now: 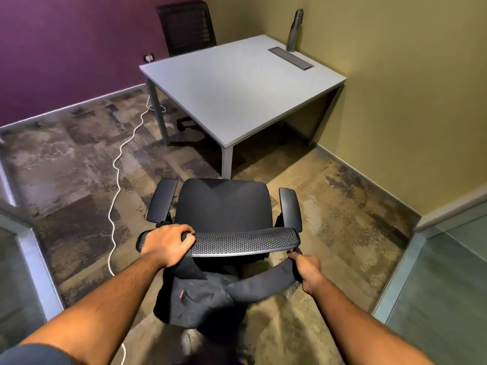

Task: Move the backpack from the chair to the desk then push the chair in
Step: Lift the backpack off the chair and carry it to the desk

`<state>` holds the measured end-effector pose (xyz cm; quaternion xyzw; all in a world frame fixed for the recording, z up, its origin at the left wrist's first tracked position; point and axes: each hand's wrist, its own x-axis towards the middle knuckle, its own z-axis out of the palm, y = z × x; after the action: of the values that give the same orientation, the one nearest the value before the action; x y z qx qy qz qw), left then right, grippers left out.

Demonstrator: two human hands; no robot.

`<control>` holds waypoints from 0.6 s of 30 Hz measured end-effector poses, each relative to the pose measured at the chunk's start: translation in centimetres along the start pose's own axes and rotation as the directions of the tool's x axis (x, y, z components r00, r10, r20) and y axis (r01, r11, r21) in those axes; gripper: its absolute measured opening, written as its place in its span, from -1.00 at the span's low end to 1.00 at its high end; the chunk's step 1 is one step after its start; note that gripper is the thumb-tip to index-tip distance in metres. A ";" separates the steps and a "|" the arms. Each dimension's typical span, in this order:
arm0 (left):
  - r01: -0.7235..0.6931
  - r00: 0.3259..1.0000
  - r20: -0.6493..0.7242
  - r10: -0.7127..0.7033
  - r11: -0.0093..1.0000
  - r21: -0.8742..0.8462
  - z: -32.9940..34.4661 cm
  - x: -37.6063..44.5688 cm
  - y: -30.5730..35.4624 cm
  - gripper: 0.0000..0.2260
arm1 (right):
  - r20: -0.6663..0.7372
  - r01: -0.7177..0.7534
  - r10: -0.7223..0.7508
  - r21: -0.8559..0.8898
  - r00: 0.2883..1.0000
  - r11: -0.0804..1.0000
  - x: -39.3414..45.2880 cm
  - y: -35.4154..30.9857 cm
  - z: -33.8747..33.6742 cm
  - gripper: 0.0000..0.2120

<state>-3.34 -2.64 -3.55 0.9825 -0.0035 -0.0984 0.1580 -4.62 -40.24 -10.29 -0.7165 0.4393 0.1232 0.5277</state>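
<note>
The grey desk (237,93) stood ahead, beyond the chair (224,206). The backpack (200,301) hung behind the backrest, below both hands. The left hand (166,243) curled over one strap at the backrest top; the right hand (307,270) pinched the other strap.

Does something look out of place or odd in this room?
A white cable snakes loose across the carpet beside the chair, where the wheels could catch it. The backpack hangs behind the backrest by its straps. Nothing looks spilled or damaged.

Black chair (224,206), black backpack (200,304), pale grey desk (237,88)
</note>
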 end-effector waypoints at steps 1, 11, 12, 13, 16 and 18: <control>0.002 1.000 0.002 -0.002 1.000 0.001 0.0 -0.1 0.0 -0.48 | 0.013 0.011 -0.010 -0.039 1.000 0.999 -0.8 -0.1 0.2 -0.83; -0.078 0.995 0.057 0.077 0.997 0.016 0.5 0.4 -0.8 -0.57 | 0.266 0.176 -0.083 -0.352 0.960 0.919 -6.0 1.1 5.7 -0.72; -0.095 0.994 0.063 0.094 0.995 0.013 0.5 0.5 -0.9 -0.63 | 0.316 0.214 -0.094 -0.369 0.944 0.904 -6.5 1.5 6.7 -0.73; -0.108 0.992 0.063 0.107 0.994 0.011 0.4 0.6 -1.0 -0.69 | 0.365 0.262 -0.112 -0.393 0.924 0.882 -7.3 1.7 7.7 -0.74; -0.132 0.990 0.049 0.132 0.991 -0.010 0.5 0.6 -1.4 -0.80 | 0.486 0.397 -0.152 -0.452 0.861 0.799 -9.9 2.2 10.6 -0.81; -0.156 0.986 0.060 0.158 0.987 -0.037 0.6 0.5 -1.7 -0.83 | 0.541 0.483 -0.178 -0.496 0.822 0.722 -11.4 2.8 12.3 -0.87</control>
<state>-3.04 -1.20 -4.68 0.9730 -0.0841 -0.1163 0.1807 -9.87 -24.03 -9.85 -0.8661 0.0986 0.3244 0.3672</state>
